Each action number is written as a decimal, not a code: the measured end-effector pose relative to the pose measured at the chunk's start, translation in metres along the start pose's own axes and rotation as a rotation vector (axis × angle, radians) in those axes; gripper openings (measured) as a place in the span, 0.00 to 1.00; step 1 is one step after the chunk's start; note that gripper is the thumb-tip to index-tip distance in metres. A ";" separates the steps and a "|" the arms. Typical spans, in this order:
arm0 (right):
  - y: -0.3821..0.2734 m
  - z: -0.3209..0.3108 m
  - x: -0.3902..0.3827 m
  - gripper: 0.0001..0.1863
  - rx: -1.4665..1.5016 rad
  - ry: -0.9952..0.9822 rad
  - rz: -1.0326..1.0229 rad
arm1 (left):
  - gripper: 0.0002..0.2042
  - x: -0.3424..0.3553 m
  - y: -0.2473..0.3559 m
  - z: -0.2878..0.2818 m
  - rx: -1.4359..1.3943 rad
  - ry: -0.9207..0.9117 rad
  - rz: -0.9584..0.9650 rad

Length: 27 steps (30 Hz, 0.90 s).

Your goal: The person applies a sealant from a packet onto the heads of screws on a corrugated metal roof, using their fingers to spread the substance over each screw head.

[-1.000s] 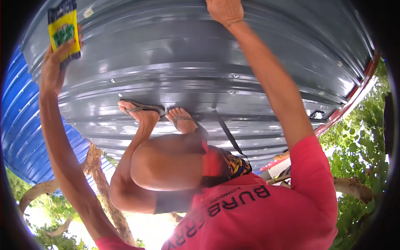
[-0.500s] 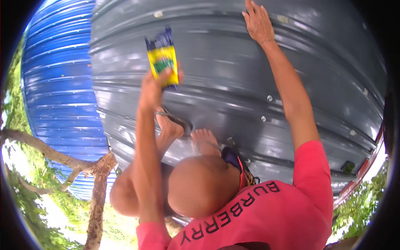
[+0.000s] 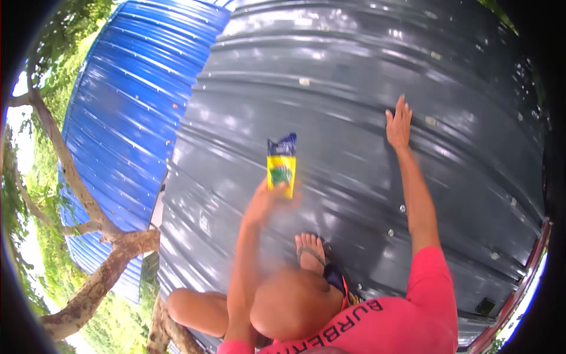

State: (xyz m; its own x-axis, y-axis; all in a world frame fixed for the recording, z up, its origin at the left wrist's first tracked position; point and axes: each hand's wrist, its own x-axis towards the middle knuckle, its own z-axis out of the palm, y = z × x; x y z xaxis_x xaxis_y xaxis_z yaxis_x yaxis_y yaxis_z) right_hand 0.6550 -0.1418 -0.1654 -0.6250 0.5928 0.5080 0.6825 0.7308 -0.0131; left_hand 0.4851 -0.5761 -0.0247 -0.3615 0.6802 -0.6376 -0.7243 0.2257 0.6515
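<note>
A yellow and dark blue packet (image 3: 281,164) with a green patch on its front stands up from my left hand (image 3: 263,202), whose fingers and thumb are closed round its lower end. The packet's top edge looks crimped or torn, though blur hides which. It is held over the grey ribbed metal roof (image 3: 348,200). Further out to the right, my right hand (image 3: 400,125) is stretched flat with fingers straight, palm down at the roof sheet; nothing is in it.
I crouch on the grey roof, one sandaled foot (image 3: 310,252) showing beside my bent knee. A blue corrugated roof (image 3: 127,112) adjoins at the left. A thick tree branch (image 3: 118,251) reaches in at the lower left. Screw heads (image 3: 402,209) dot the sheet, and a red edge (image 3: 527,277) runs along the right.
The view has tilted up and turned, so more roof shows ahead and both hands appear lower. The packet stays in my left hand. My other sandaled foot has gone out of sight.
</note>
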 end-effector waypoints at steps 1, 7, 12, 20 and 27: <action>-0.023 -0.009 -0.001 0.40 0.348 -0.141 0.226 | 0.20 -0.007 -0.005 -0.008 0.009 0.004 -0.027; -0.193 -0.114 -0.102 0.54 1.546 -0.694 0.697 | 0.19 -0.023 -0.036 -0.020 -0.014 0.015 -0.043; -0.287 -0.186 -0.138 0.56 1.901 -0.957 0.900 | 0.15 -0.024 -0.052 -0.038 0.047 -0.002 0.031; -0.278 -0.193 -0.151 0.57 1.756 -0.720 0.980 | 0.11 -0.019 -0.056 0.000 0.225 0.072 0.111; -0.289 -0.209 -0.157 0.39 1.809 -0.475 1.022 | 0.11 -0.035 -0.073 0.006 0.446 -0.003 0.137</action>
State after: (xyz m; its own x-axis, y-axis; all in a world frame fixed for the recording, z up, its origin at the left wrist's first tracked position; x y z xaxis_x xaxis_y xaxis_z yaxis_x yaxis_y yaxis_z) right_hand 0.6350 -0.5173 -0.0619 -0.5857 0.6991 -0.4102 -0.0869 -0.5573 -0.8257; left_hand 0.5541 -0.6121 -0.0471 -0.4340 0.7265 -0.5327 -0.3465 0.4112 0.8431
